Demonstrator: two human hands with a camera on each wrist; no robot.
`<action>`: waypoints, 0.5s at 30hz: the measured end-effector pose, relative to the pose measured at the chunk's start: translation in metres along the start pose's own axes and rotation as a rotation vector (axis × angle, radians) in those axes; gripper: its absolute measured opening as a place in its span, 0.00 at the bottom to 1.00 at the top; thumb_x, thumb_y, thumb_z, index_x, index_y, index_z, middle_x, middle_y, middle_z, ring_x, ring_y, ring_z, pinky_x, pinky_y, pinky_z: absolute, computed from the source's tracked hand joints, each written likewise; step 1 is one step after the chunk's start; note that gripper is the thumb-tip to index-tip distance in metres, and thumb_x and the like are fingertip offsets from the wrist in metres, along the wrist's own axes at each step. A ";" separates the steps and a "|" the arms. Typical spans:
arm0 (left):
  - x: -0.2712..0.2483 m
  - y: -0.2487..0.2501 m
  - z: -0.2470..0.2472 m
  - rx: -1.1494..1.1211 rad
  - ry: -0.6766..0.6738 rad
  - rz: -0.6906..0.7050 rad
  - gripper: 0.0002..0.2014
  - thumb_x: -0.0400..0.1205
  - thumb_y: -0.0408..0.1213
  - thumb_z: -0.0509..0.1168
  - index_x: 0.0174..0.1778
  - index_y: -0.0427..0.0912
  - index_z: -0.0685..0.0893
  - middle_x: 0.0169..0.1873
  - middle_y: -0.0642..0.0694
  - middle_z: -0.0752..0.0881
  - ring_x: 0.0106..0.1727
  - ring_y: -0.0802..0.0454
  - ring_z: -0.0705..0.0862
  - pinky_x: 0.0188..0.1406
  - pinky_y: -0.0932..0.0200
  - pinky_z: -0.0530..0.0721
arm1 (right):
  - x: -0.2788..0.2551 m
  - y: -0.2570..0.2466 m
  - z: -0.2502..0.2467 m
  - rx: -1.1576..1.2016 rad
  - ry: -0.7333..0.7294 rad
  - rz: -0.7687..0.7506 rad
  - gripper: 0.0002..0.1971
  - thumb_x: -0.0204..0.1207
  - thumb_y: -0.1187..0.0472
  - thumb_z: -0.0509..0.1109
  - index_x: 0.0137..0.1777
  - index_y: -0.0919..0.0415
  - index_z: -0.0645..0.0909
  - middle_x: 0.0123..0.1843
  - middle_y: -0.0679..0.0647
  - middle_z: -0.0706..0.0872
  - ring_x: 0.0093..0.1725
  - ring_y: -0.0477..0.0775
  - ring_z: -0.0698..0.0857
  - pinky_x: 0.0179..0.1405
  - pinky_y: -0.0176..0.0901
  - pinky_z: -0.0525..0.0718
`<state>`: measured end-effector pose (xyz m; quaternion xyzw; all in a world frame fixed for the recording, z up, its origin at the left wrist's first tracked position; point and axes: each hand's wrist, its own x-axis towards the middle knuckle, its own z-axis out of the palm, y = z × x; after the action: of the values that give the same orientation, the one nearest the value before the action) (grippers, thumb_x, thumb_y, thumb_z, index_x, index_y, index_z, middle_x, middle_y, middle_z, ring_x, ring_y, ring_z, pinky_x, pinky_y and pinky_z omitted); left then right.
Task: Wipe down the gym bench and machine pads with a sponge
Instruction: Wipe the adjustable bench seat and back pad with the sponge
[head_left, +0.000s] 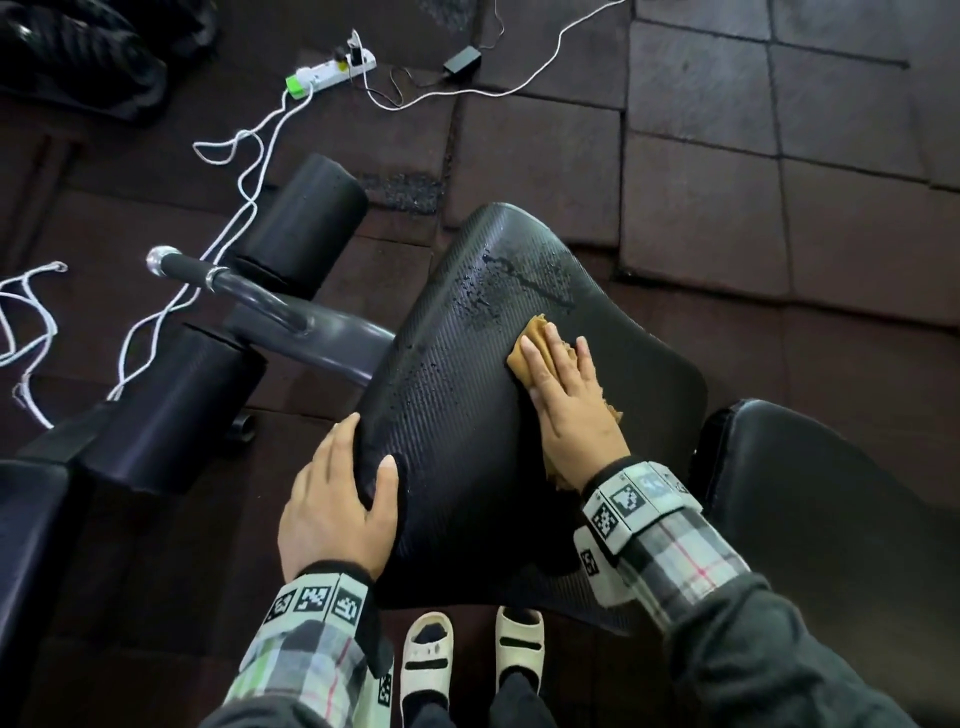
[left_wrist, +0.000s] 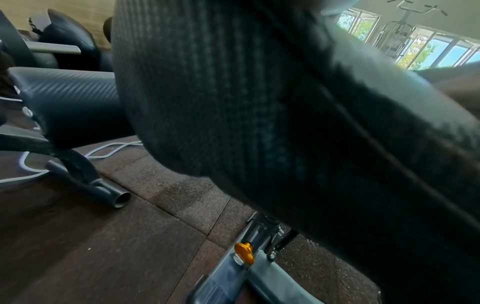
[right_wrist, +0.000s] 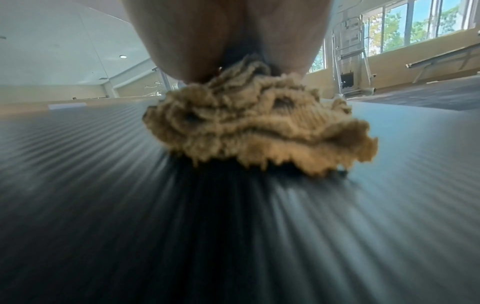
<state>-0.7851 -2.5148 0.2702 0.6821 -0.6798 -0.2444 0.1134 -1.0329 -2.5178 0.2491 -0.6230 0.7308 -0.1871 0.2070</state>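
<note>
- Head view: we look down on a black ribbed bench pad (head_left: 467, 395). Our right hand (head_left: 569, 400) lies flat, fingers straight, pressing a tan cloth-like sponge (head_left: 530, 345) onto the pad near its middle, just below a patch of water droplets (head_left: 511, 283) at the far edge. Our left hand (head_left: 337, 499) wraps the pad's left edge, thumb on top. Foam rollers (head_left: 304, 223) and a white cable (head_left: 244, 171) lie to the left on the floor.
- Left wrist view: the pad's side and underside (left_wrist: 213, 98) fill the frame; an orange knob (left_wrist: 244, 252) sits on the frame below. The fingers are hidden.
- Right wrist view: the crumpled sponge (right_wrist: 257, 127) rests on the pad (right_wrist: 103, 195) beneath the palm (right_wrist: 197, 37).
</note>
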 end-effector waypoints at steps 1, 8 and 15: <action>0.000 0.000 0.000 0.001 -0.002 -0.006 0.34 0.77 0.64 0.46 0.79 0.55 0.68 0.74 0.54 0.76 0.68 0.46 0.77 0.60 0.46 0.78 | 0.013 -0.001 -0.003 -0.015 0.009 -0.015 0.26 0.82 0.52 0.45 0.81 0.47 0.51 0.83 0.47 0.48 0.82 0.62 0.45 0.80 0.60 0.49; 0.001 0.001 0.000 0.018 -0.009 -0.026 0.34 0.77 0.63 0.46 0.78 0.55 0.68 0.73 0.53 0.77 0.68 0.46 0.78 0.60 0.46 0.79 | 0.119 0.021 -0.025 -0.089 0.032 -0.088 0.26 0.80 0.64 0.51 0.79 0.64 0.61 0.81 0.62 0.60 0.82 0.60 0.57 0.80 0.54 0.44; 0.001 0.003 -0.001 0.016 -0.013 -0.041 0.34 0.77 0.63 0.46 0.78 0.56 0.68 0.73 0.54 0.77 0.68 0.46 0.78 0.60 0.44 0.80 | 0.068 0.048 -0.034 -0.065 0.058 0.029 0.26 0.80 0.66 0.52 0.79 0.66 0.59 0.81 0.65 0.57 0.82 0.61 0.55 0.80 0.50 0.44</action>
<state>-0.7871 -2.5163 0.2724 0.6951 -0.6684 -0.2458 0.0983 -1.1001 -2.5767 0.2473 -0.6130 0.7512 -0.1783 0.1680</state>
